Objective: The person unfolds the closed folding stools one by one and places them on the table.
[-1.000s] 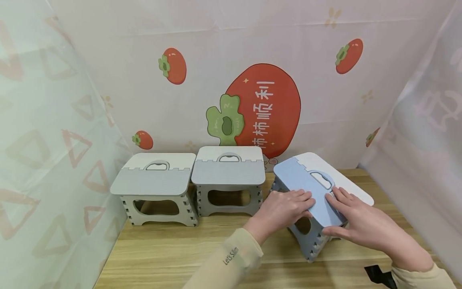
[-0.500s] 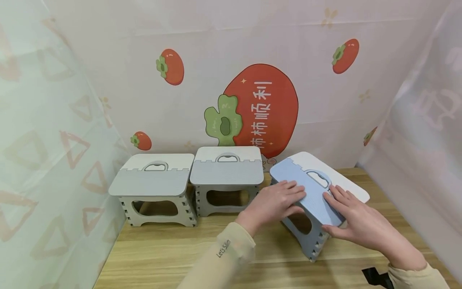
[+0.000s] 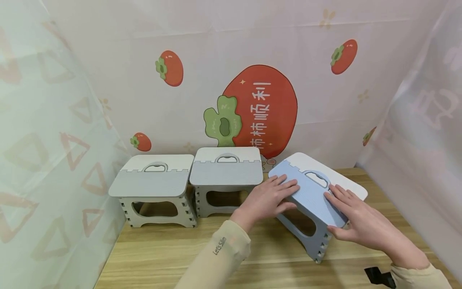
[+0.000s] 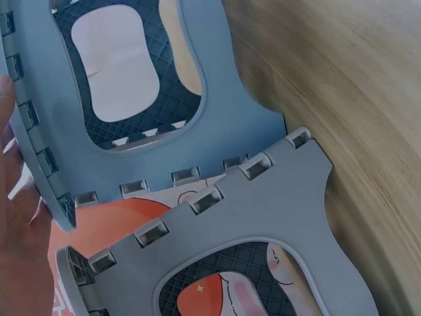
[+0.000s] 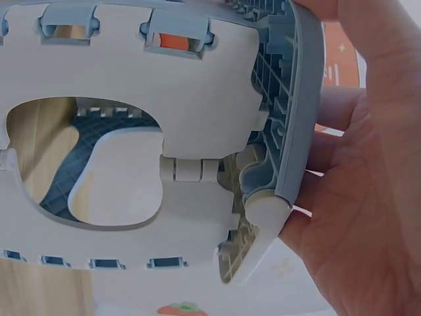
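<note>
A folding step stool (image 3: 314,190) with a blue-and-white top stands angled on the right of the table, its legs unfolded. My left hand (image 3: 265,198) lies with extended fingers on the blue half, near its left end. Over the near right edge rests my right hand (image 3: 362,218), fingers on top and thumb low by the near corner. In the right wrist view, white hinged panels (image 5: 79,72) show under the seat, beside that hand. The left wrist view shows the blue leg panel (image 4: 230,85) right at the grey stool's leg panel (image 4: 263,204).
Two grey-and-white folding stools, one at the left (image 3: 151,182) and one in the middle (image 3: 227,172), stand side by side at the back. A persimmon-printed backdrop (image 3: 202,44) rises behind the wooden table (image 3: 162,257). Light curtains flank both sides.
The blue stool has turned slightly, its left end toward the middle stool and its near leg rightward. My left hand has slid left along the top; my right hand stays near the same corner.
</note>
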Action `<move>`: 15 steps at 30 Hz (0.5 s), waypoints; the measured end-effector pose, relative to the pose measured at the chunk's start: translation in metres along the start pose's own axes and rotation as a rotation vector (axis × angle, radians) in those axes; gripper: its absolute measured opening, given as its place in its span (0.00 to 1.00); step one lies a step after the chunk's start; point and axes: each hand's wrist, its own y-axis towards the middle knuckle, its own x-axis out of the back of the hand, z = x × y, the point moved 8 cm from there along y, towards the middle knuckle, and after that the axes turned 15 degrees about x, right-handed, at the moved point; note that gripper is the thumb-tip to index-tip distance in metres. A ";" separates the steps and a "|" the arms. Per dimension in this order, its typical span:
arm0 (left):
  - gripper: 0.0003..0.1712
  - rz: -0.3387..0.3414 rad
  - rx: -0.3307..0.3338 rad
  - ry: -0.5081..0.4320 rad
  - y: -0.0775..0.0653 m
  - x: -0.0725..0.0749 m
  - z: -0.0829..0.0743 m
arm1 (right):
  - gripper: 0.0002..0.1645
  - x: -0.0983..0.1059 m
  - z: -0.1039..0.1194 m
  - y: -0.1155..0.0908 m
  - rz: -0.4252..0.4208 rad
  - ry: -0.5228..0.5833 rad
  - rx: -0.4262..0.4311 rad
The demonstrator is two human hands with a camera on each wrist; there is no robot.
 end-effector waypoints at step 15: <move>0.43 -0.023 -0.005 0.080 -0.010 -0.003 -0.007 | 0.53 0.002 -0.002 -0.004 -0.080 -0.012 0.101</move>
